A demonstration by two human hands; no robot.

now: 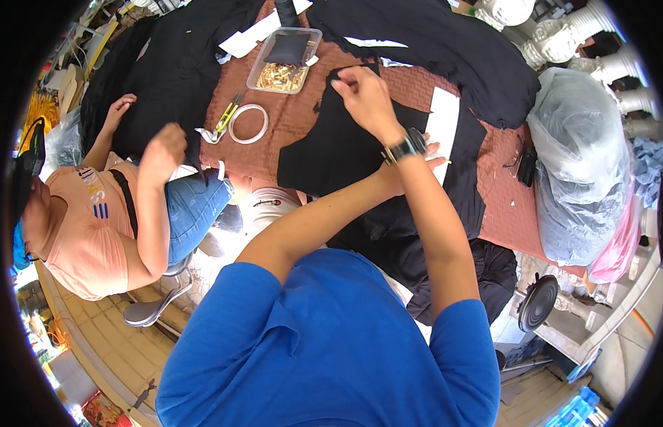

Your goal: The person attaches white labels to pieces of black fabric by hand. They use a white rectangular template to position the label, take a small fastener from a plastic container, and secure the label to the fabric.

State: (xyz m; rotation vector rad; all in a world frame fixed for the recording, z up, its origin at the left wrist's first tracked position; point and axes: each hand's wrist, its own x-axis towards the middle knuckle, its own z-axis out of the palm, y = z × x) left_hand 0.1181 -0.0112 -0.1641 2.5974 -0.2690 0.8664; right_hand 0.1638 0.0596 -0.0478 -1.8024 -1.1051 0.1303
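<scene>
My arms cross over the table, the right one above the left. My right hand [366, 98] is over the upper edge of a cut black fabric piece [317, 153], its fingers curled together; what they pinch, if anything, is too small to make out. A black wristwatch [401, 150] is on that wrist. Partly hidden under the right wrist, my left hand [432, 163] lies with fingers spread on the black fabric and the edge of a white paper strip [444, 128]. More black cloth extends beneath the strip and hangs over the table's near edge.
A clear plastic box [306, 78] holds small gold-coloured pieces and a black pad. Yellow-handled snips [225, 117] and a white ring [248, 138] lie left on the brown tablecloth [267, 156]. A seated co-worker [96, 235] handles black cloth. Plastic-wrapped bundles [577, 171] stand right.
</scene>
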